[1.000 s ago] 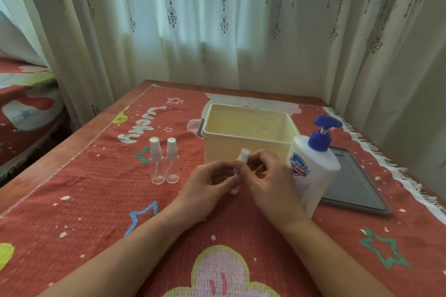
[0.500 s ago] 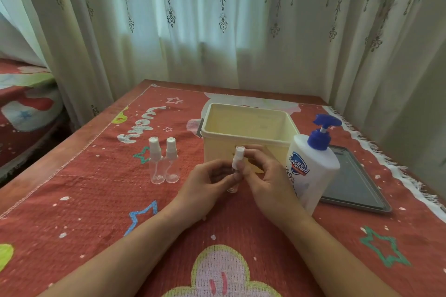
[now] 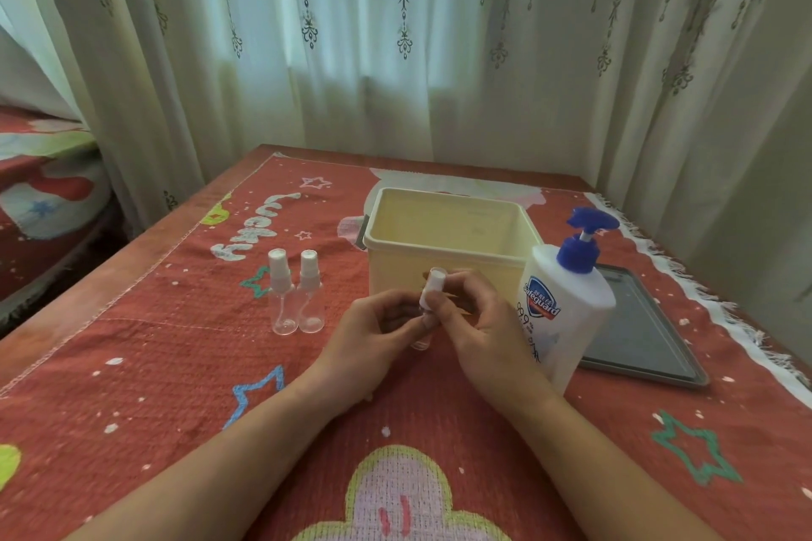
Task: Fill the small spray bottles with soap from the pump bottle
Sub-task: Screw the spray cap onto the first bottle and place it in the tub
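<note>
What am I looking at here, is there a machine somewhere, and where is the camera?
No machine: these are a person's two bare hands, filmed by one camera worn on the head, looking forward and down. The left hand grips a small spray bottle, while the right hand pinches its white top. On the red patterned cloth stand two more spray bottles side by side, a cream tub, a white pump bottle with a blue pump, and a flat grey tray beside it.
</note>
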The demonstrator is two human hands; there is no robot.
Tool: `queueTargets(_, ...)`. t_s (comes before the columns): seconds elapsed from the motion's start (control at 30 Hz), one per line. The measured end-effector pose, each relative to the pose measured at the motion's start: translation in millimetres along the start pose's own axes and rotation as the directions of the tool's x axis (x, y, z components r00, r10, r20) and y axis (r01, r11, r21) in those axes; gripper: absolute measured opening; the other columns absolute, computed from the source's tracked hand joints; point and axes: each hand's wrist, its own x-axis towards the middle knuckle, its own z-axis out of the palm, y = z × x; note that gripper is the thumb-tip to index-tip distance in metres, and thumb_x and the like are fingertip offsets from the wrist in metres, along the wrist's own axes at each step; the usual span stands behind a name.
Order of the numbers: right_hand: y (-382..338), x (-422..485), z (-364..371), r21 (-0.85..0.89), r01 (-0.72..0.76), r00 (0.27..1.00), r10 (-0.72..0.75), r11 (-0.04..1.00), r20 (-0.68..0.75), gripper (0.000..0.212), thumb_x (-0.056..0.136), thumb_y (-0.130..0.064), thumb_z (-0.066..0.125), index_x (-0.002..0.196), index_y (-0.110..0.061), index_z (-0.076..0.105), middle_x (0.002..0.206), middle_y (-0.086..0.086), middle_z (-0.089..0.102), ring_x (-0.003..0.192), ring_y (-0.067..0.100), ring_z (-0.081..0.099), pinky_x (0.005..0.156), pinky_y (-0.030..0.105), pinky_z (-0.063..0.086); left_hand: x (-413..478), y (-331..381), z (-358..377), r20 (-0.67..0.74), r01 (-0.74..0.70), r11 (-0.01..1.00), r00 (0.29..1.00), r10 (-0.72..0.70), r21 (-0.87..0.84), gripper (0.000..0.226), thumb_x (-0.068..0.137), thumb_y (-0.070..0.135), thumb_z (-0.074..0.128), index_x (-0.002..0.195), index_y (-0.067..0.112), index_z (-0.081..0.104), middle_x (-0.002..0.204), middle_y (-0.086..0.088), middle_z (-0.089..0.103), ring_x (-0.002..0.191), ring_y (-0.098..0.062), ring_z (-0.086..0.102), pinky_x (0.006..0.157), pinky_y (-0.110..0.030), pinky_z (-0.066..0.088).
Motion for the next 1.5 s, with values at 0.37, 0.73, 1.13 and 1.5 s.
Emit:
queueTargets(0.37,0.1,-0.3,1.1,-0.029,0.026,0.999,-0.025,0.999,0.028,0.015,0.097,-0.032,0.061,0.110,-0.026,0.064,0.110,-0.014,0.063,0.106,0.005,0.062,0.092,0.033,0.054,0.8,-1.3,-0.9,0.004,-0.011,1.000,1.000,0.011,-0.011,0.021,0.088,0.016,0.068,0.108,0.014,0.072,0.104,-0.005,0.077,0.100,-0.019,0.073,0.086,-0.031,0.058)
queueTargets(0.73,-0.2,-1.1,1.1,-0.067,0.074,0.997,-0.074,0.995,0.006,0.015,0.096,-0.032,0.062,0.109,-0.027,0.062,0.108,-0.011,0.063,0.107,0.008,0.062,0.091,0.034,0.054,1.5,-2.7,-0.1,-0.010,-0.011,1.000,1.000,0.011,0.003,0.024,0.083,0.025,0.070,0.105,0.015,0.073,0.100,-0.012,0.077,0.092,-0.021,0.072,0.082,-0.031,0.057)
queueTargets(1.13,0.4,-1.1,0.1,-0.056,0.043,0.999,-0.042,0.998,0.013,0.015,0.096,-0.031,0.061,0.111,-0.030,0.060,0.107,-0.013,0.065,0.104,0.005,0.063,0.090,0.034,0.055,2.8,-6.9,-1.3,-0.016,0.003,1.000,1.000,-0.002,0.021,0.018,0.091,0.008,0.067,0.108,0.010,0.072,0.100,-0.007,0.078,0.094,-0.017,0.073,0.082,-0.029,0.058)
queueTargets(1.5,0.5,0.0,-0.4,-0.063,0.029,1.000,-0.029,0.998,-0.002,0.013,0.096,-0.032,0.060,0.108,-0.026,0.063,0.106,-0.013,0.064,0.102,0.004,0.063,0.088,0.033,0.054,1.9,-4.9,1.2,-0.006,-0.009,1.000,1.000,0.009,0.010,0.025,0.084,0.019,0.070,0.109,0.014,0.072,0.100,-0.006,0.078,0.096,-0.018,0.074,0.084,-0.032,0.059)
